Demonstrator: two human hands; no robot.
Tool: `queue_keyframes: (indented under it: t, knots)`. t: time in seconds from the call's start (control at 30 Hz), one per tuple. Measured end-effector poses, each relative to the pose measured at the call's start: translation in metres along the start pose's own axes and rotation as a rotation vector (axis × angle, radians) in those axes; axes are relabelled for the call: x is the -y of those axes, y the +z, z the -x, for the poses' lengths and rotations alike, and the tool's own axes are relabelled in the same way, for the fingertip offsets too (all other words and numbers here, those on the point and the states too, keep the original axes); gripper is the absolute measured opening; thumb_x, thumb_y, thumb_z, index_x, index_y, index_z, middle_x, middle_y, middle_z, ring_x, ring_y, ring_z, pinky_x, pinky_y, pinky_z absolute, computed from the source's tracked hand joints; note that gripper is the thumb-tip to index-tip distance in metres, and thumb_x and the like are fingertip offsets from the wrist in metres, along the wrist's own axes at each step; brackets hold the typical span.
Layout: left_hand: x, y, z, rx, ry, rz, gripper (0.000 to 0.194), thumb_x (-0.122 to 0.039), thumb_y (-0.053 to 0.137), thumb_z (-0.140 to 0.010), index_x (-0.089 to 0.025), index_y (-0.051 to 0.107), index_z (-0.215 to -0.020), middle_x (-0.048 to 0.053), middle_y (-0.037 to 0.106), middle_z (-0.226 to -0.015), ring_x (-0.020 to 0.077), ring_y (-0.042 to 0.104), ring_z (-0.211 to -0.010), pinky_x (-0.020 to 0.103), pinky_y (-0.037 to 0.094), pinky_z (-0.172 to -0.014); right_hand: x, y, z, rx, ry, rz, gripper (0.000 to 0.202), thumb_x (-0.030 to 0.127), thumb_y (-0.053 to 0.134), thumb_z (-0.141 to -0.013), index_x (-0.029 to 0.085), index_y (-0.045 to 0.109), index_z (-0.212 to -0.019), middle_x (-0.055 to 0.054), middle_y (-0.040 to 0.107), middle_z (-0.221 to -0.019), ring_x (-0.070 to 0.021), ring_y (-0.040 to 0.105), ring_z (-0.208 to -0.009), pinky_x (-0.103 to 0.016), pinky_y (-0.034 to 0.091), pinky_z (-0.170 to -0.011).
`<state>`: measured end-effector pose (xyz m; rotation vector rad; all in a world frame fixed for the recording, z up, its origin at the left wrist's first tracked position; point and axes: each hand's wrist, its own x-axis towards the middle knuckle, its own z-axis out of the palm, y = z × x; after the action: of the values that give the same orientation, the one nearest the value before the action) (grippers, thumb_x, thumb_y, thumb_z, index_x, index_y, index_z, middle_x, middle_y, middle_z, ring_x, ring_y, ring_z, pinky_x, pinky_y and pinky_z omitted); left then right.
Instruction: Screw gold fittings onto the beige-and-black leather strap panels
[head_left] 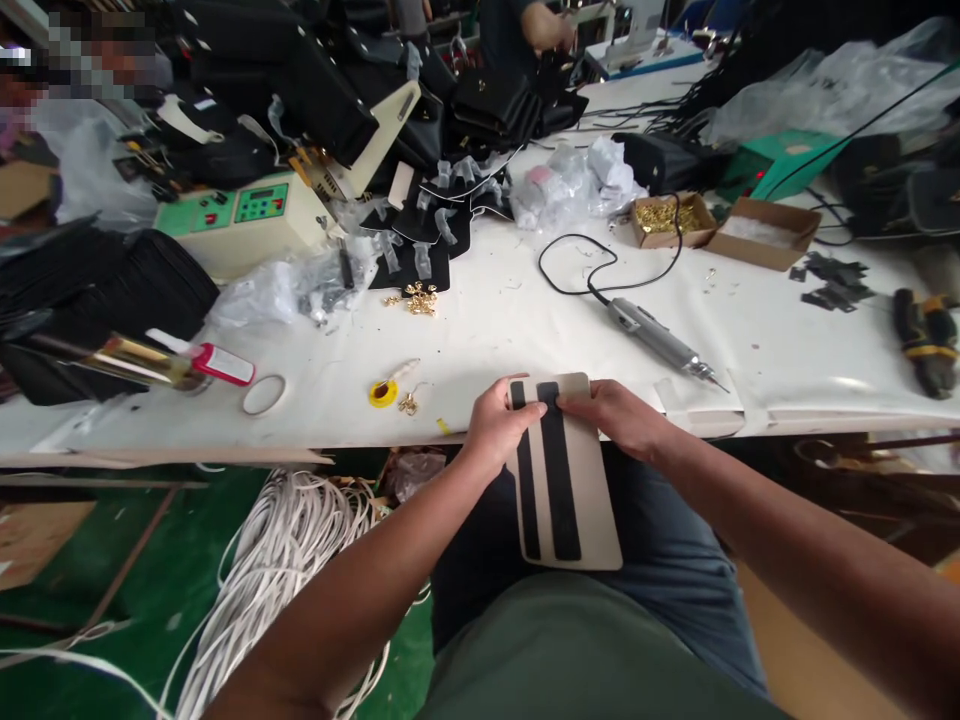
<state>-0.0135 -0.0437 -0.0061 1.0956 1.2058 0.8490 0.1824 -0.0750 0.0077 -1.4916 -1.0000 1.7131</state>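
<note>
A flat beige panel (pixel 594 475) with rounded corners and two black strips along its length rests over my lap at the table's front edge. My left hand (pixel 501 422) grips its upper left side, thumb pressed on the face near the strips. My right hand (pixel 619 415) pinches the upper right edge, its thumb on the wider black strip (pixel 559 480). Both hands' fingers behind the panel are hidden. On the table beyond lie an electric screwdriver (pixel 660 340), a small yellow ring-shaped item (pixel 382 393) and a few gold fittings (pixel 408 403).
A white worktable (pixel 495 320) spans the front. On it are a red-labelled bottle (pixel 223 364), a tape ring (pixel 263 395), gold hardware (pixel 421 298), a box of gold parts (pixel 673 219), pliers (pixel 927 340) and a control box (pixel 240 225). White cord (pixel 300 540) is heaped on the floor.
</note>
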Motion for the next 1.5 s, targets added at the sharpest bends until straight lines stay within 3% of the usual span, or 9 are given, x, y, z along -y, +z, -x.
queue_keyframes:
  t: [0.23,0.5,0.8,1.13,1.3,1.4,1.5]
  knots:
    - [0.001,0.001,-0.020,-0.012,0.002,-0.189,0.053,-0.018,0.082,-0.069,-0.020,0.073,-0.121,0.003,0.079,-0.094,0.0213,0.073,-0.087,0.031,0.057,-0.080,0.017,-0.017,-0.029,0.048,0.075,0.238,0.026,0.039,0.079,-0.071,0.016,0.068,-0.069,-0.001,0.064,-0.061,-0.0137,0.054,-0.055,-0.026,0.039,-0.051]
    - [-0.005,0.007,-0.037,-0.053,0.040,-0.453,0.055,-0.018,0.082,-0.069,-0.020,0.073,-0.123,0.006,0.079,-0.101,0.0253,0.074,-0.092,0.037,0.058,-0.087,0.040,-0.020,-0.046,0.003,0.019,0.612,0.017,0.029,0.071,-0.074,0.021,0.064,-0.061,0.001,0.061,-0.057,-0.0154,0.053,-0.055,-0.028,0.037,-0.052]
    - [-0.008,0.012,-0.043,-0.037,0.103,-0.667,0.053,-0.017,0.078,-0.072,-0.022,0.072,-0.124,0.008,0.078,-0.115,0.0295,0.073,-0.104,0.041,0.057,-0.095,0.042,-0.013,-0.047,-0.086,0.013,0.867,0.014,0.030,0.072,-0.078,0.020,0.070,-0.067,-0.004,0.064,-0.060,-0.0226,0.063,-0.065,-0.032,0.038,-0.059]
    - [-0.007,0.014,-0.046,-0.045,0.043,-0.638,0.056,-0.017,0.081,-0.068,-0.022,0.072,-0.123,0.006,0.080,-0.099,0.0267,0.075,-0.089,0.037,0.058,-0.084,0.047,-0.016,-0.053,-0.080,0.000,0.997,0.022,0.038,0.068,-0.086,0.020,0.077,-0.078,-0.010,0.072,-0.072,-0.0278,0.070,-0.078,-0.033,0.042,-0.063]
    - [-0.007,0.014,-0.049,-0.054,0.053,-0.635,0.058,-0.015,0.081,-0.068,-0.021,0.070,-0.125,0.008,0.079,-0.106,0.0286,0.074,-0.096,0.040,0.058,-0.091,0.044,-0.013,-0.057,-0.115,-0.012,1.048,0.024,0.040,0.069,-0.085,0.018,0.079,-0.088,-0.014,0.076,-0.085,-0.0325,0.072,-0.087,-0.035,0.042,-0.065]
    - [-0.005,0.013,-0.044,-0.066,0.127,-0.658,0.059,-0.015,0.079,-0.073,-0.022,0.067,-0.130,0.010,0.075,-0.118,0.0295,0.071,-0.110,0.043,0.055,-0.102,0.040,-0.014,-0.060,-0.131,-0.013,1.059,0.028,0.043,0.069,-0.086,0.018,0.080,-0.093,-0.015,0.077,-0.089,-0.0332,0.072,-0.091,-0.034,0.043,-0.067]
    - [-0.002,0.011,-0.036,-0.083,0.333,-0.765,0.064,-0.015,0.079,-0.076,-0.021,0.062,-0.137,0.013,0.066,-0.135,0.0316,0.062,-0.128,0.047,0.051,-0.110,0.036,-0.016,-0.062,-0.131,-0.018,1.060,0.030,0.044,0.070,-0.086,0.018,0.080,-0.095,-0.015,0.077,-0.092,-0.0338,0.072,-0.095,-0.034,0.044,-0.068]
